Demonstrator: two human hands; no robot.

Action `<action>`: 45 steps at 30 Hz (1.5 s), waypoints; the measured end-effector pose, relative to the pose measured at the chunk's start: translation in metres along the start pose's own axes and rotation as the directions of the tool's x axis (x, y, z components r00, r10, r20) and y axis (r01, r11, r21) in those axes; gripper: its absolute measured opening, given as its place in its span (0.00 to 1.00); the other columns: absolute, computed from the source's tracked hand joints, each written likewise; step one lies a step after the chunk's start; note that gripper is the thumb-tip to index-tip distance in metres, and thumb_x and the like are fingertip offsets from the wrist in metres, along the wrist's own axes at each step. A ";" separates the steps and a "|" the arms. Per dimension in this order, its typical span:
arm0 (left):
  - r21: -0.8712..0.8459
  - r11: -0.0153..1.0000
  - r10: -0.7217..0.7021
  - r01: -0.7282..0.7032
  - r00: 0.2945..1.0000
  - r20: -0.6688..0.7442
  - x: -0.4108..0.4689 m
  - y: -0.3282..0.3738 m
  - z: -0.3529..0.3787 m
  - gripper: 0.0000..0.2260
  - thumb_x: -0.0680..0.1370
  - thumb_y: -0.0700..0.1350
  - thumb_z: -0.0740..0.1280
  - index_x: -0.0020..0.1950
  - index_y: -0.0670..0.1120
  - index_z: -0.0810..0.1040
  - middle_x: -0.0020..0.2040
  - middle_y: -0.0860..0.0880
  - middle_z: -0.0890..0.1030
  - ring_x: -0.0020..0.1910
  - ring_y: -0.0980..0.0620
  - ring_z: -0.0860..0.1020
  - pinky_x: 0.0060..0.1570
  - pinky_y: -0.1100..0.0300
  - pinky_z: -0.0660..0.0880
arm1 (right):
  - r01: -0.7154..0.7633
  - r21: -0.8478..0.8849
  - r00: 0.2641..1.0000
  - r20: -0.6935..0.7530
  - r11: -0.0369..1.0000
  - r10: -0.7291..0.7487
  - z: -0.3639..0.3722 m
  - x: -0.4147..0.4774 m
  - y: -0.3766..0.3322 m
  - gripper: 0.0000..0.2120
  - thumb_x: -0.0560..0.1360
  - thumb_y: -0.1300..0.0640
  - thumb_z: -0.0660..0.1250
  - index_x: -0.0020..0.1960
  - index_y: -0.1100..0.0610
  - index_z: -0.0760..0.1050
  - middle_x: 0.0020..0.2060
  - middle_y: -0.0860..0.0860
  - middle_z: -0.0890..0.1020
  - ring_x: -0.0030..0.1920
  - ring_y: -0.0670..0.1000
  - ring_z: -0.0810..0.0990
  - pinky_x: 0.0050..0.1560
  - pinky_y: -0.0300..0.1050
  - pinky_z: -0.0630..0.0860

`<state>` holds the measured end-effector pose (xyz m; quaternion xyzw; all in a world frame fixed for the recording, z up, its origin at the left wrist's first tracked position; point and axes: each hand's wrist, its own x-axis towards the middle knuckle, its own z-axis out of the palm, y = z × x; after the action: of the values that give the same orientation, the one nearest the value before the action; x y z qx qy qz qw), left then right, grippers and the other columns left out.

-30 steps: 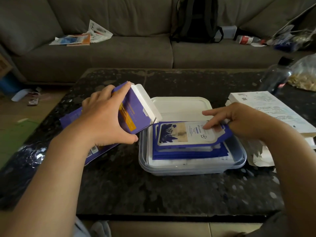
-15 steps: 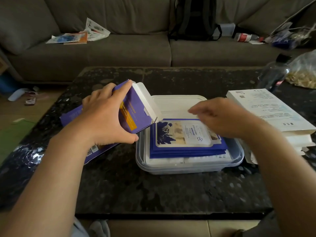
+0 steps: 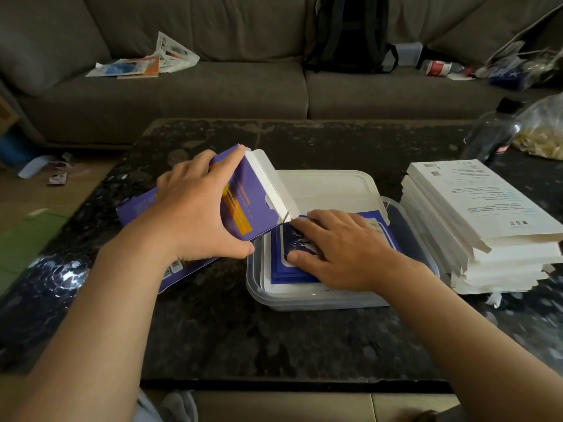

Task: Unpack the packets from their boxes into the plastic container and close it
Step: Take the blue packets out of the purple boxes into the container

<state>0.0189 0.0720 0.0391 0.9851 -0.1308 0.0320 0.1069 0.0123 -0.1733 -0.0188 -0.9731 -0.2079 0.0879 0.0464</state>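
Head view: L hand [image 3: 195, 217] is gripping 1 purple box [image 3: 240, 205], thumb on the near edge, fingers over the top, its open flap end tilting over 1 plastic container [image 3: 256, 284]. R hand [image 3: 341, 248] is lying flat, fingers straight, pressing on the packets [image 3: 289, 274] stacked inside the container, directly under the palm. Packets: several, exact count unclear. 1 white lid [image 3: 332, 187] is sitting just behind the container. White boxes [image 3: 487, 223] are sitting stacked on the right.

Packets [image 3: 387, 239] in container [image 3: 304, 300]; box [image 3: 243, 208] left; lid [image 3: 329, 187] behind.

Pretty dim and murky, glare sits on the left edge of the glossy black speckled stone table [image 3: 231, 336], and the corners bend fisheye-style.
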 end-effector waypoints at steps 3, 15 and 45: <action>0.005 1.000 0.005 -0.005 1.000 0.010 0.000 0.003 0.000 0.62 0.58 0.66 0.79 0.80 0.61 0.41 0.77 0.53 0.54 0.76 0.44 0.56 0.74 0.43 0.56 | 0.012 -0.020 1.000 0.005 1.000 -0.012 0.001 -0.002 -0.002 0.36 0.76 0.27 0.41 0.80 0.40 0.50 0.78 0.47 0.62 0.78 0.53 0.60 0.77 0.61 0.57; 0.019 0.999 0.037 -0.037 0.999 0.027 -0.002 0.009 0.002 0.62 0.58 0.66 0.79 0.80 0.61 0.41 0.78 0.53 0.53 0.76 0.46 0.55 0.74 0.43 0.55 | 0.029 -0.045 0.998 0.048 0.999 -0.027 0.006 0.001 -0.001 0.46 0.68 0.24 0.26 0.80 0.41 0.47 0.81 0.48 0.55 0.80 0.55 0.54 0.78 0.63 0.53; 0.087 0.952 0.294 -0.294 0.956 0.013 -0.006 0.048 0.005 0.59 0.57 0.69 0.70 0.79 0.60 0.40 0.76 0.54 0.51 0.75 0.49 0.54 0.75 0.48 0.54 | -0.039 0.649 0.948 -0.215 0.759 0.233 -0.043 0.003 -0.008 0.10 0.72 0.61 0.75 0.48 0.56 0.75 0.41 0.50 0.80 0.41 0.52 0.81 0.42 0.49 0.83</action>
<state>0.0004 0.0275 0.0430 0.9584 -0.2744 0.0534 0.0574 0.0200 -0.1667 0.0243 -0.9141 -0.0849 0.0162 0.3961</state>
